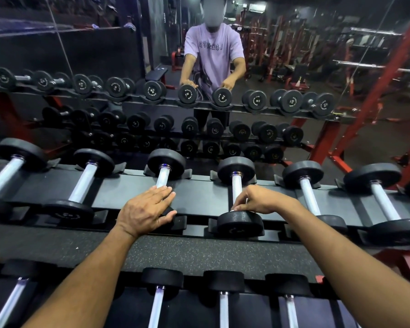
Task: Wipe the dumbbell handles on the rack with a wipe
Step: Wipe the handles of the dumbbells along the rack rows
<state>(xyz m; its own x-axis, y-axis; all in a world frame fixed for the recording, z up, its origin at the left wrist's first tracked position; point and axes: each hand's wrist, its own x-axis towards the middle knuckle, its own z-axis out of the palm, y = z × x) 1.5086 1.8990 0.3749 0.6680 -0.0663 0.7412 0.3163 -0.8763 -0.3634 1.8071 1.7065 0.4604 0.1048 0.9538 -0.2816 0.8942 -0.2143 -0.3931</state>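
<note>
On the rack (133, 185), right hand (258, 201) pinches a dumbbell handle (236, 185).

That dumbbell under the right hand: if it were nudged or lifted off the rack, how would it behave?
The dumbbell probably feels heavy for its size, given its thick black heads. Its round heads could roll, though the rack cradles likely check that. The shiny handle the right hand touches may be slick.

Head-worn view, forward and down, close over the dumbbell rack (128, 183)
</note>
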